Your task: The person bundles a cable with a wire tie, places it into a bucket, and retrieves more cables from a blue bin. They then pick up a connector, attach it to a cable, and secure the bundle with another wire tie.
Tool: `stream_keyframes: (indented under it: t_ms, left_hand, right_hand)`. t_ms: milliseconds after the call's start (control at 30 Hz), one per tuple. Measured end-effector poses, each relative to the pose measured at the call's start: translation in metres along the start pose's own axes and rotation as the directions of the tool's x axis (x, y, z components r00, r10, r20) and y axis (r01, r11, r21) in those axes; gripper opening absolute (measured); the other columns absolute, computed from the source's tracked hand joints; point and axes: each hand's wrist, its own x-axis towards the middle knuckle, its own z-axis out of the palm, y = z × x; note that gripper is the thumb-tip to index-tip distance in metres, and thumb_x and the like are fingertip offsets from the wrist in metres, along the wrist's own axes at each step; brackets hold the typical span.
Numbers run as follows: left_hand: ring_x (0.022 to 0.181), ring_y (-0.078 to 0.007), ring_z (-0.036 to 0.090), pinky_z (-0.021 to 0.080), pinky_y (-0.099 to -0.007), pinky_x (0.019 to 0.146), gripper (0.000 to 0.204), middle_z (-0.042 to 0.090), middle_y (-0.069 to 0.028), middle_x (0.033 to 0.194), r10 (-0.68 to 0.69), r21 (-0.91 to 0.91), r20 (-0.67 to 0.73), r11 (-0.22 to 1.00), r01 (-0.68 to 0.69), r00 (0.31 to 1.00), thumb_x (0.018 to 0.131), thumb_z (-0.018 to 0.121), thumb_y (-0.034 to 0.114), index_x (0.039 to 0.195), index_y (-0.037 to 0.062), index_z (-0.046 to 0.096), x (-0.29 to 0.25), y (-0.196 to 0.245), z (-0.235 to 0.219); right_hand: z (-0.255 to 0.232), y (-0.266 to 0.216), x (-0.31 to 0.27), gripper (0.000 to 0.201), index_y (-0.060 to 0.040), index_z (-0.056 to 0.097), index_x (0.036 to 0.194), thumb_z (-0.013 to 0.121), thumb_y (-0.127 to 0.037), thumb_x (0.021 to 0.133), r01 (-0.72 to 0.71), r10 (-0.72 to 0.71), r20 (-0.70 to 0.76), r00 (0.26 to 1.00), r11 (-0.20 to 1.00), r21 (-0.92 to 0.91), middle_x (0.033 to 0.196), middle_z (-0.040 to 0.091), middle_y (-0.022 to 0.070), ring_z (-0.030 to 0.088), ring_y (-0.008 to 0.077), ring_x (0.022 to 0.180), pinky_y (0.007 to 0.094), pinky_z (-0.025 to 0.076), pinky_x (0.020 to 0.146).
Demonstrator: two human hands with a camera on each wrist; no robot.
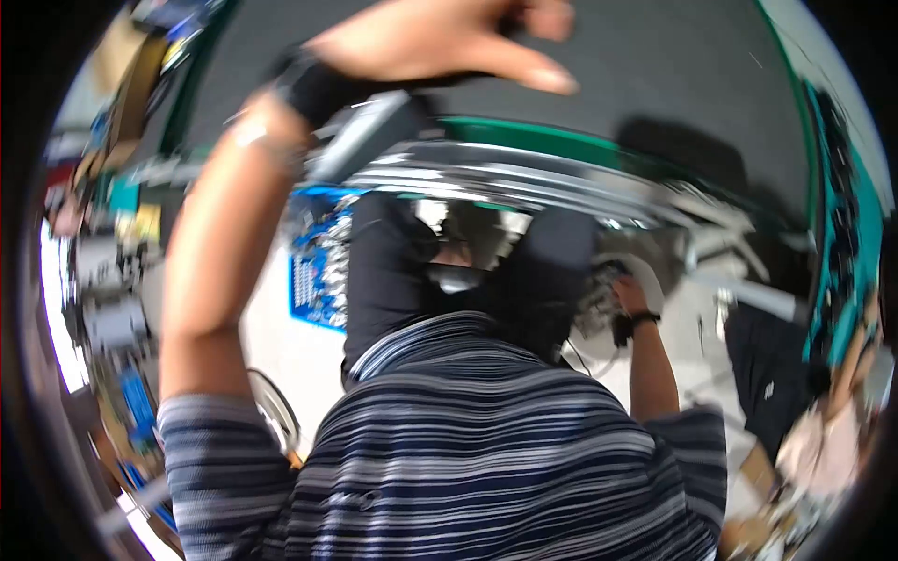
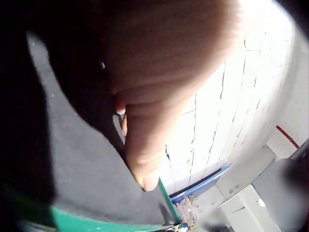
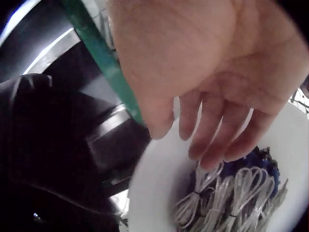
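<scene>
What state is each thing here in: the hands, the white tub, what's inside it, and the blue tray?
Left hand, thumb stretched out, whether it holds anything unclear
Right hand, open, fingers extended over the tub
White tub, uncovered, with contents
Pale cords, looped into bundles
Blue tray, uncovered, holding many small parts

Beneath your left fingers (image 1: 533, 70), the bench (image 1: 608, 56) looks matt and smooth, with glossy metal rails (image 1: 505, 182) along its near edge. By your right fingers (image 3: 217, 147), the coiled bundles (image 3: 246, 186) look like clear, shiny plastic, in a smooth white bowl (image 3: 159, 169), seemingly plastic. Your striped shirt (image 1: 486, 439) and black trousers (image 1: 393, 271) are matt cloth.
</scene>
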Motion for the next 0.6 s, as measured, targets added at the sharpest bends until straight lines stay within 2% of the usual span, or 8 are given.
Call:
stream_keyframes:
  t_ms: [33,67,100,167,200,400,500,600]
  left_hand:
    - [0.091,-0.0172,0.057,0.047,-0.0296,0.082,0.031,0.061,-0.0052,0.095,0.11,0.077,-0.019,0.991,-0.108,0.994,0.084,0.074,0.031,0.096,0.005,0.062,-0.006,-0.005,-0.003]
    - [0.097,-0.0248,0.06,0.05,-0.0369,0.079,0.05,0.063,-0.0048,0.099,0.053,0.008,-0.03,0.999,-0.053,0.998,0.076,0.073,0.053,0.1,0.0098,0.064,-0.003,-0.035,0.017]
    - [0.092,-0.0239,0.06,0.049,-0.0335,0.08,0.042,0.062,-0.0069,0.091,0.107,0.174,-0.175,0.982,-0.076,0.979,0.08,0.074,0.044,0.096,0.0066,0.063,-0.018,-0.025,0.018]
    - [0.094,-0.0276,0.06,0.049,-0.0372,0.081,0.037,0.063,-0.0088,0.093,0.119,0.256,-0.321,0.966,-0.035,0.94,0.081,0.07,0.044,0.095,0.0095,0.065,-0.029,-0.027,0.03]
    - [0.092,-0.0266,0.06,0.049,-0.0378,0.08,0.033,0.063,-0.0079,0.091,0.132,0.313,-0.399,0.95,-0.001,0.908,0.082,0.069,0.041,0.093,0.0103,0.065,-0.038,-0.022,0.036]
    - [0.081,-0.022,0.059,0.046,-0.0354,0.072,0.008,0.058,-0.005,0.082,0.222,-0.037,-0.726,0.933,-0.359,0.651,0.085,0.065,0.018,0.086,0.0111,0.063,-0.145,-0.003,0.078]
    - [0.082,-0.0178,0.063,0.051,-0.0314,0.075,0.009,0.062,-0.0039,0.087,-0.143,-0.473,-0.522,0.869,-0.145,0.841,0.088,0.066,0.015,0.095,0.008,0.065,-0.253,-0.046,0.095]
    - [0.084,-0.01,0.062,0.052,-0.0263,0.077,0.019,0.068,-0.0023,0.091,-0.753,-0.836,-0.37,0.526,0.159,0.545,0.091,0.066,0.016,0.102,0.0001,0.065,-0.381,-0.127,0.16]
  right_hand:
    - [-0.001,0.024,0.02,0.024,-0.0044,0.062,0.087,0.059,-0.028,0.088,0.382,-0.38,0.067,0.923,0.873,-0.304,0.076,0.062,0.0087,0.06,0.0211,0.073,0.0371,0.049,0.068]
    - [-0.008,0.02,0.027,0.032,-0.0039,0.063,0.103,0.062,-0.032,0.088,0.737,-0.827,0.289,0.483,0.205,-0.644,0.087,0.066,0.0123,0.064,0.0267,0.083,0.0401,0.05,0.075]
    - [-0.007,-0.042,-0.006,0.038,-0.0044,0.061,0.113,0.065,-0.032,0.087,0.228,-0.231,0.054,0.971,0.845,-0.483,0.099,0.068,0.0142,0.065,0.03,0.092,0.041,0.051,0.08]
    - [-0.02,-0.102,-0.04,0.036,-0.0058,0.058,0.118,0.066,-0.022,0.088,0.712,-0.694,0.214,0.688,0.588,-0.383,0.099,0.068,0.0141,0.066,0.0278,0.09,0.0352,0.052,0.078]
    - [-0.022,-0.174,-0.08,0.038,-0.0048,0.056,0.122,0.065,-0.018,0.088,0.453,-0.411,0.199,0.89,0.851,-0.265,0.1,0.067,0.0125,0.066,0.0232,0.088,0.0331,0.052,0.076]
    - [-0.046,-0.401,-0.243,0.06,-0.001,0.053,0.127,0.071,-0.001,0.07,0.57,-0.455,0.37,0.81,0.761,-0.311,0.112,0.063,0.0134,0.061,0.0235,0.103,0.0326,0.047,0.088]
    - [-0.048,-0.472,-0.288,0.046,0.0033,0.057,0.116,0.063,0.004,0.07,0.692,-0.688,0.189,0.701,0.593,-0.411,0.1,0.063,0.0147,0.062,0.0276,0.096,0.0353,0.047,0.089]
    - [-0.033,-0.551,-0.313,0.033,0.0036,0.057,0.118,0.054,0.0,0.086,0.727,-0.79,0.263,0.554,0.304,-0.616,0.109,0.061,0.0134,0.059,0.0257,0.103,0.0346,0.042,0.096]
